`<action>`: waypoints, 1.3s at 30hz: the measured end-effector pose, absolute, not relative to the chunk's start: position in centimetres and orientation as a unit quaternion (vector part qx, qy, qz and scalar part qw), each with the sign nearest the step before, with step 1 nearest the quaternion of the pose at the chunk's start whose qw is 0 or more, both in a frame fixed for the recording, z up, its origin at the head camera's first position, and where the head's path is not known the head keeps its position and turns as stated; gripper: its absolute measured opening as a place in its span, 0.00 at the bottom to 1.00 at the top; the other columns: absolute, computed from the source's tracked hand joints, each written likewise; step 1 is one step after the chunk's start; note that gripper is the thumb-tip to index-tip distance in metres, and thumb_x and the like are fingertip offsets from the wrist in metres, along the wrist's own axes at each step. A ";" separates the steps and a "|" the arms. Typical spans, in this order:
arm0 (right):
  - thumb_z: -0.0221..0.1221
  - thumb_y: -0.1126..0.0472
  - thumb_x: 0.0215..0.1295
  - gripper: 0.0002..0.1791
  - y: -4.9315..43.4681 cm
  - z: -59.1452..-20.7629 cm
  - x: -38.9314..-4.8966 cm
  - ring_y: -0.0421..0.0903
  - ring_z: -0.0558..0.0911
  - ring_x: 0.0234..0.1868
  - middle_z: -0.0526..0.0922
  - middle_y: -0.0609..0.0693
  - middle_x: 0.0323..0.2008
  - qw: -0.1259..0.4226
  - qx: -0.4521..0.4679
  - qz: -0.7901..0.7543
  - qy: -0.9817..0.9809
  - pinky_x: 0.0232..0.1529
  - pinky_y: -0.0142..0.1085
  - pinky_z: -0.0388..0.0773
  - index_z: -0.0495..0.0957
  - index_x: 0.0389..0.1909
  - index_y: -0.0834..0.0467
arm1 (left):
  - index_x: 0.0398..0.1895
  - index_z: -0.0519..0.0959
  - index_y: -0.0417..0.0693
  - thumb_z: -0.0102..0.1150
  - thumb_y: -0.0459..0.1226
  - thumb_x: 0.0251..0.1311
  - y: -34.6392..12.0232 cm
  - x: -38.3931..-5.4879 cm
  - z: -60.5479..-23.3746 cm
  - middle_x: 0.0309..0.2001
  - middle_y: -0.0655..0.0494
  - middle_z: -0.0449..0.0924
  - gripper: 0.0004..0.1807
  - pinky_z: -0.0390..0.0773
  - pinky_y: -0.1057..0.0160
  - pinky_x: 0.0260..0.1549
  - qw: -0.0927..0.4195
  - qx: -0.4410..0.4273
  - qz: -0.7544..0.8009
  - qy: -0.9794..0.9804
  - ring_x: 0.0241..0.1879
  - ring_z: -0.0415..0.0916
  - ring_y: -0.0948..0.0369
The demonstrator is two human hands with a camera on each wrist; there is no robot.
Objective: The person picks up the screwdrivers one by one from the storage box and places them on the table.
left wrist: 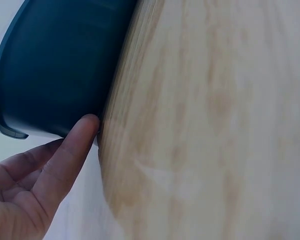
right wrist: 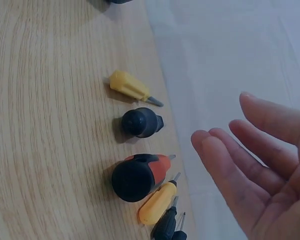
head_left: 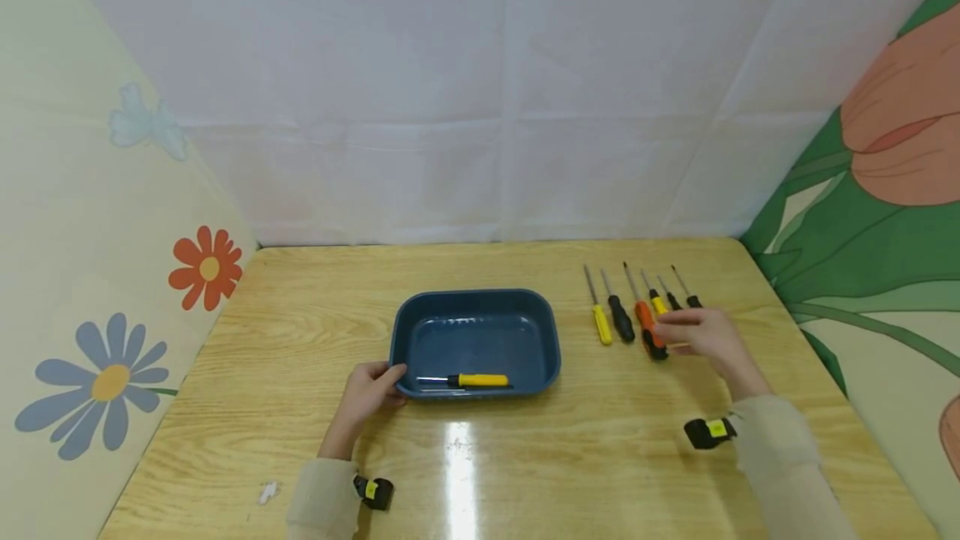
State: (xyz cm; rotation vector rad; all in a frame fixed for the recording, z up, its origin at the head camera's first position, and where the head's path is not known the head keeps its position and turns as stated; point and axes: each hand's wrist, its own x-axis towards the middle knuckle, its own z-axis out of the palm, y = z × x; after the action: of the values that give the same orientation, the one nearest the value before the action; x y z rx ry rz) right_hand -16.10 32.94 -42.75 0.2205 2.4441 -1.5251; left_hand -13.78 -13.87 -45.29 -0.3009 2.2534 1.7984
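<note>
My left hand (head_left: 369,394) grips the near left corner of a dark blue tray (head_left: 551,307), thumb at the rim and fingers against the outer wall. In the left wrist view, fingertips (left wrist: 88,122) touch the tray's side (left wrist: 54,75). Inside the tray lies a screwdriver with a yellow handle (head_left: 483,380). On the right, my right hand (head_left: 705,338) hovers over a row of screwdrivers, fingers apart and holding nothing. Nearest below it is a red and black screwdriver (head_left: 645,315), with a small yellow and black one (head_left: 657,302) beside it.
Left of the red and black screwdriver lie a black-handled screwdriver (head_left: 621,319) and a yellow one (head_left: 602,325). To its right are a small black screwdriver (head_left: 672,302) and another black one (head_left: 693,302), close to the hand. A white cloth (head_left: 480,107) hangs behind the wooden table (head_left: 300,315).
</note>
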 end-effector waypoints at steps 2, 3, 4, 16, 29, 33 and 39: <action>0.60 0.58 0.59 0.32 32.4 -42.3 -16.0 0.43 0.81 0.36 0.76 0.66 0.47 0.137 0.074 -0.525 0.837 0.39 0.43 0.80 0.63 0.57 0.76 | 0.39 0.75 0.21 0.52 0.31 0.59 -14.0 -13.9 -45.7 0.24 0.42 0.79 0.15 0.82 0.56 0.25 0.120 -0.103 0.615 0.773 0.23 0.79 0.52; 0.59 0.59 0.59 0.32 32.2 -42.2 -16.0 0.43 0.81 0.36 0.76 0.67 0.47 0.144 0.068 -0.527 0.835 0.40 0.43 0.80 0.63 0.57 0.77 | 0.38 0.75 0.22 0.52 0.32 0.59 -14.1 -14.0 -46.2 0.24 0.42 0.79 0.15 0.82 0.57 0.25 0.119 -0.103 0.615 0.773 0.23 0.79 0.53; 0.59 0.60 0.60 0.31 32.1 -42.2 -16.0 0.44 0.81 0.36 0.76 0.67 0.47 0.149 0.061 -0.528 0.834 0.40 0.44 0.80 0.62 0.57 0.77 | 0.38 0.75 0.22 0.52 0.32 0.59 -14.3 -14.1 -46.8 0.23 0.43 0.79 0.15 0.82 0.58 0.24 0.118 -0.104 0.614 0.773 0.22 0.78 0.54; 0.59 0.65 0.58 0.25 30.7 -41.9 -16.4 0.53 0.81 0.37 0.80 0.63 0.39 0.173 0.033 -0.527 0.832 0.38 0.46 0.80 0.67 0.52 0.78 | 0.39 0.76 0.24 0.54 0.34 0.58 -14.9 -14.5 -48.8 0.23 0.43 0.80 0.16 0.82 0.59 0.23 0.115 -0.106 0.618 0.771 0.21 0.78 0.55; 0.60 0.62 0.58 0.26 29.0 -41.0 -16.9 0.54 0.81 0.39 0.80 0.64 0.41 0.195 0.003 -0.515 0.835 0.38 0.45 0.80 0.69 0.53 0.74 | 0.41 0.75 0.24 0.54 0.35 0.58 -14.7 -14.6 -48.5 0.24 0.44 0.80 0.17 0.82 0.60 0.23 0.117 -0.111 0.615 0.772 0.20 0.78 0.56; 0.61 0.61 0.58 0.26 28.5 -40.8 -17.0 0.54 0.81 0.39 0.80 0.62 0.40 0.197 -0.002 -0.506 0.840 0.38 0.45 0.80 0.69 0.53 0.74 | 0.42 0.75 0.23 0.54 0.35 0.58 -14.7 -14.6 -48.4 0.24 0.43 0.80 0.18 0.82 0.59 0.23 0.117 -0.112 0.615 0.772 0.20 0.78 0.56; 0.60 0.63 0.58 0.25 27.6 -40.6 -17.2 0.56 0.81 0.39 0.80 0.63 0.40 0.196 -0.005 -0.507 0.840 0.38 0.45 0.81 0.70 0.53 0.74 | 0.43 0.74 0.23 0.54 0.35 0.59 -14.7 -14.6 -48.4 0.24 0.43 0.79 0.19 0.82 0.58 0.24 0.119 -0.112 0.614 0.773 0.20 0.78 0.56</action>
State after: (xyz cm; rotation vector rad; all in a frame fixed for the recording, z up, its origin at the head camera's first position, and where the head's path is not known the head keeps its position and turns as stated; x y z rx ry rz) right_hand -17.22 27.57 -40.59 -0.0151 2.3521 -1.4199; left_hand -14.61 -14.67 -48.44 -0.3263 2.2592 1.7948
